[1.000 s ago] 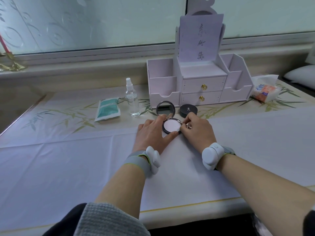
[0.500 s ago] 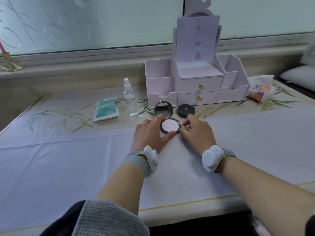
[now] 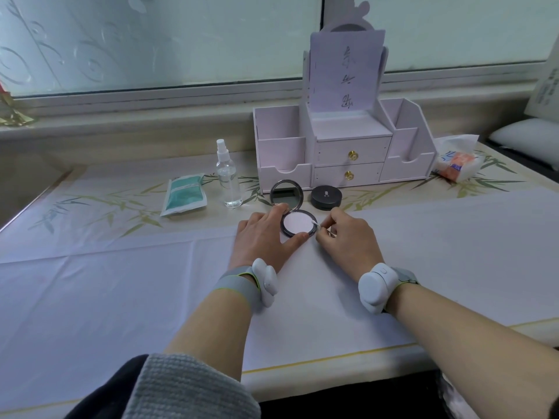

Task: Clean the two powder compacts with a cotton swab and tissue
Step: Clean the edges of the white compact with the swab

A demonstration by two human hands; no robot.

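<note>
The open compact [image 3: 298, 222] is braced between thumb and forefinger of the left hand [image 3: 261, 237]; a cotton swab [image 3: 314, 223], pinched by the right hand [image 3: 348, 238], is set at its 3 o'clock rim; light strokes are advised.

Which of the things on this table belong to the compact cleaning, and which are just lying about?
In the job:
open compact, steadied by the left hand
cotton swab, pinched in the right hand
closed compact
tissue pack

Lying about:
spray bottle
green packet
drawer organizer
paper note
</note>
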